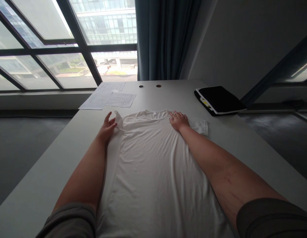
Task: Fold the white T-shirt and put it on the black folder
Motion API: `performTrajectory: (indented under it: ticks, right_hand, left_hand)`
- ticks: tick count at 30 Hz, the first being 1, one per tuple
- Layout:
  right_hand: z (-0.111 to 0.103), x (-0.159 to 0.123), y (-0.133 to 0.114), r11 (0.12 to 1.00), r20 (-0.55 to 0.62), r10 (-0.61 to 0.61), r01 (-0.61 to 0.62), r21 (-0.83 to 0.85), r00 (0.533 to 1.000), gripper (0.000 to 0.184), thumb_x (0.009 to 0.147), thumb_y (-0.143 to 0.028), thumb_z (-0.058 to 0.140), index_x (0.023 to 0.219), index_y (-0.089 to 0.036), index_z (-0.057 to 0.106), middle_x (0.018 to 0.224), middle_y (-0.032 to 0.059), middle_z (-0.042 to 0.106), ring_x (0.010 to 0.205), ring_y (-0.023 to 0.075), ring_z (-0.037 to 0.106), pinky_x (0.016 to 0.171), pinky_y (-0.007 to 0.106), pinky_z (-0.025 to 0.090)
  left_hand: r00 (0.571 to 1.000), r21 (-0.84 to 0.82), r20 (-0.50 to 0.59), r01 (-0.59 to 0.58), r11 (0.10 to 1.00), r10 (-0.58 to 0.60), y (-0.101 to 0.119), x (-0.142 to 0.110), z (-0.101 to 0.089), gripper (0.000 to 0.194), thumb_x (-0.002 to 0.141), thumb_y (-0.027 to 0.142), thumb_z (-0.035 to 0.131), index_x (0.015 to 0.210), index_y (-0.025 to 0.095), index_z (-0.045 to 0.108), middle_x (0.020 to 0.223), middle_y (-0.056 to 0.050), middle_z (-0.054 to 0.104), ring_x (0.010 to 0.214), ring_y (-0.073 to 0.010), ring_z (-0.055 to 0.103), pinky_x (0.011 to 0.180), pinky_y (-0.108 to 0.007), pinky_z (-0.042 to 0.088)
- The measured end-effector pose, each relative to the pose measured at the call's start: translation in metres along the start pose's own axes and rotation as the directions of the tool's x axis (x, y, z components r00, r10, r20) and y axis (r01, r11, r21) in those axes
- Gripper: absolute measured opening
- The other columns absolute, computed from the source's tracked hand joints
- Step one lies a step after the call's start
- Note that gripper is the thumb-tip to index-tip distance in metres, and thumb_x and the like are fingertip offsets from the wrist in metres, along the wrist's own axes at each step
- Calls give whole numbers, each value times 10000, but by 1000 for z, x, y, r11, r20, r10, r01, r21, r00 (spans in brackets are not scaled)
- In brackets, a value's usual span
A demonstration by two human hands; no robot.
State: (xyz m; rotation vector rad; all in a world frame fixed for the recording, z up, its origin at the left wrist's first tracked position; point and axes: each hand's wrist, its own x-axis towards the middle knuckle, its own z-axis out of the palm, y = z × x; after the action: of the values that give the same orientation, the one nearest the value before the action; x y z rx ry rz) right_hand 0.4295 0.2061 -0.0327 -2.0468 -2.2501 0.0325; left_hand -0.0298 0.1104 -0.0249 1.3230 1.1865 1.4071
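left hand [107,129] at the raised sleeve [118,119] of the white T-shirt [153,172], fingers curled, grip hard to judge from here | right hand [178,120] flat, fingers spread, beside the collar [153,114] | shirt lengthwise, centre frame, on the white table [32,205] (body lying smooth)

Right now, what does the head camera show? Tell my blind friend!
A white T-shirt lies flat on a table, the right hand resting near its collar, the left hand at its sleeve. Papers and a black folder lie beyond.
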Motion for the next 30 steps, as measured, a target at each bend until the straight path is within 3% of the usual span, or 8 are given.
performTrajectory:
  ticks: [3, 8, 11, 15, 18, 22, 26, 30]
  right_hand:
    - [1, 0, 1, 1000, -14, -3, 3, -4, 1000, 612, 1036, -466, 295, 1618, -326, 426, 1710, 23, 331, 1531, 300, 307, 1248, 546, 233]
    - [3, 0, 2, 1000, -41, -14, 14, 1, 999, 597, 1031, -442, 327, 1599, -316, 460, 1693, 37, 366, 1509, 297, 332, 1237, 533, 244]
    - [3, 0, 2, 1000, -63, -18, 19, 3, 998, 584, 1028, -430, 346, 1584, -311, 484, 1677, 44, 392, 1494, 294, 347, 1231, 516, 256]
    - [3, -1, 2, 999, -94, -37, 37, -4, 995, 571, 1025, -415, 365, 1563, -296, 516, 1656, 56, 423, 1468, 287, 379, 1215, 490, 285]
    - [3, -2, 2, 1000, -99, -31, 31, 1, 995, 568, 1022, -410, 371, 1557, -297, 525, 1650, 56, 434, 1463, 281, 390, 1215, 477, 289]
    - [3, -2, 2, 999, -112, -30, 31, 13, 993, 567, 1015, -406, 377, 1545, -293, 543, 1639, 58, 448, 1461, 281, 399, 1218, 475, 290]
    - [1, -3, 0, 999, -107, -26, 29, 22, 994, 569, 1014, -404, 375, 1547, -297, 542, 1637, 59, 451, 1460, 286, 401, 1219, 485, 289]
    - [-1, -2, 0, 999, -88, -22, 24, 24, 996, 575, 1016, -408, 371, 1560, -305, 527, 1646, 54, 439, 1463, 295, 392, 1224, 492, 275]
  left_hand:
    - [999, 263, 27, 21, 965, -29, -5, 0, 7, 997, 778, 462, 749, 1624, 271, 258, 1440, -146, 597, 1187, -208, 665, 1008, -348, 552]
    - [1000, 683, -20, 20, 730, -9, 5, -4, 19, 715, 803, 416, 664, 1489, 269, 527, 1204, -58, 665, 841, -130, 637, 872, -291, 544]
    - [998, 735, -54, 22, 677, 26, 17, -10, 22, 611, 793, 320, 615, 1400, 251, 601, 1017, -13, 678, 753, -124, 584, 798, -253, 511]
    - [953, 762, -301, 221, 609, 31, 26, -22, 20, 447, 759, 223, 548, 1184, 216, 686, 835, 2, 656, 714, -150, 561, 737, -255, 470]
    - [937, 800, -349, 302, 519, -8, 30, -32, 19, 308, 788, 241, 537, 1037, 226, 717, 799, -15, 656, 741, -183, 582, 746, -286, 468]
    - [931, 871, -363, 352, 342, -34, 35, -39, 23, 292, 896, 356, 487, 911, 218, 744, 1024, -117, 696, 996, -289, 627, 908, -405, 505]
    - [899, 879, -437, 429, 208, -6, 39, -40, 27, 366, 889, 464, 560, 1043, 198, 759, 1325, -202, 596, 1232, -426, 545, 1026, -580, 467]
    - [971, 956, -210, 179, 231, 117, 39, -38, 34, 424, 948, 406, 498, 1285, 233, 690, 1493, -138, 541, 1359, -345, 497, 1152, -509, 403]
